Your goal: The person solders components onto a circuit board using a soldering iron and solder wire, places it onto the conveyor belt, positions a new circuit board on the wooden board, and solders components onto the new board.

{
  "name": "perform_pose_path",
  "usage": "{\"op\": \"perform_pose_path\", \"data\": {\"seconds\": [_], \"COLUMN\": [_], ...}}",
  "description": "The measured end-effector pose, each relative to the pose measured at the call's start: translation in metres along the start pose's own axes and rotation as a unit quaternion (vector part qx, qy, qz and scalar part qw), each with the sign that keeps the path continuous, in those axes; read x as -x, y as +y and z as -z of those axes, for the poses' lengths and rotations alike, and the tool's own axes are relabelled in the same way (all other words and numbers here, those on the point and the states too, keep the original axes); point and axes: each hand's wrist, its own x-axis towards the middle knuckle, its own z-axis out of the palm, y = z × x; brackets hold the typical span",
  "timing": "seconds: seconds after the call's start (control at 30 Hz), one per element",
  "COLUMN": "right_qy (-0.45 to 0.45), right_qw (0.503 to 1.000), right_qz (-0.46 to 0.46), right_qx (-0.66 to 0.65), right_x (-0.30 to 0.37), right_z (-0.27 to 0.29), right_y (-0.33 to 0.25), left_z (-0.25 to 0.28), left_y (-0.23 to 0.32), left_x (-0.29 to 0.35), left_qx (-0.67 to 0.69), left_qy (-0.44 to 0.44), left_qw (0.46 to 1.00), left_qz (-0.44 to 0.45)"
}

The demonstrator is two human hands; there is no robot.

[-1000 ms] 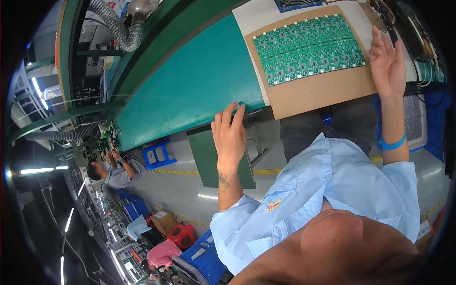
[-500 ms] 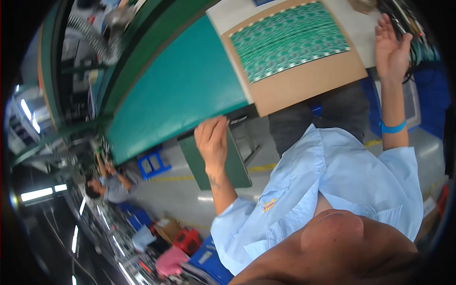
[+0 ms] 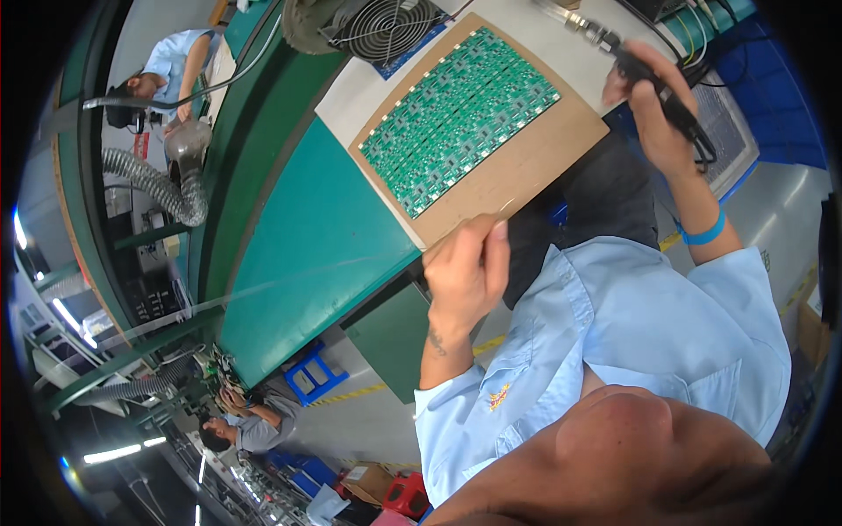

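Note:
My right hand (image 3: 660, 127) is closed round the black handle of a soldering iron (image 3: 633, 67), whose metal end points up and left over the white bench top. A thin strand of solder wire (image 3: 507, 207) shows just above my left hand (image 3: 465, 267), which is pinched closed by the near edge of a brown board (image 3: 513, 180). More of the strand trails off leftward over the green mat. On the brown board lies a green panel of circuit boards (image 3: 456, 123), tilted in view, with small pale parts in rows. Neither hand touches the panel.
A small fan (image 3: 392, 31) with a round wire grille stands behind the panel. Green matting (image 3: 316, 228) covers the bench to the left. A flexible silver duct (image 3: 153, 180) hangs farther left. Cables (image 3: 702, 39) lie at the back right. Two co-workers sit at the left.
My right hand, open and without a tool before, now grips the soldering iron. My left hand has moved right and up toward the brown board. The view has turned, bringing the fan into sight.

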Motion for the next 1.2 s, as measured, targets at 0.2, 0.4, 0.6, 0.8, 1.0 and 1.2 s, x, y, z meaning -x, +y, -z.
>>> {"op": "perform_pose_path", "data": {"seconds": [0.2, 0.4, 0.6, 0.8, 1.0, 1.2], "right_qy": [0.009, -0.021, -0.069, -0.002, 0.107, 0.069], "right_qw": [0.985, 0.986, 0.991, 0.989, 0.980, 0.991], "right_qz": [-0.100, -0.110, -0.105, -0.059, -0.131, -0.083], "right_qx": [-0.138, -0.122, -0.049, 0.138, 0.109, 0.081], "right_x": [0.033, 0.035, 0.020, -0.015, -0.044, -0.021], "right_z": [-0.029, -0.025, -0.011, 0.008, 0.017, 0.012], "right_y": [-0.032, -0.030, -0.030, -0.011, 0.027, -0.001], "left_z": [-0.046, -0.062, -0.064, -0.063, -0.057, -0.055], "left_y": [0.024, 0.031, 0.022, 0.013, 0.008, -0.002], "left_x": [-0.023, -0.031, -0.044, -0.057, -0.064, -0.078], "left_qx": [0.128, 0.170, 0.147, 0.054, 0.028, 0.005], "left_qy": [-0.049, -0.075, -0.051, 0.000, 0.003, -0.017], "left_qw": [0.988, 0.980, 0.987, 0.999, 0.998, 0.996], "left_qz": [0.075, 0.077, 0.030, -0.003, 0.057, 0.089]}}
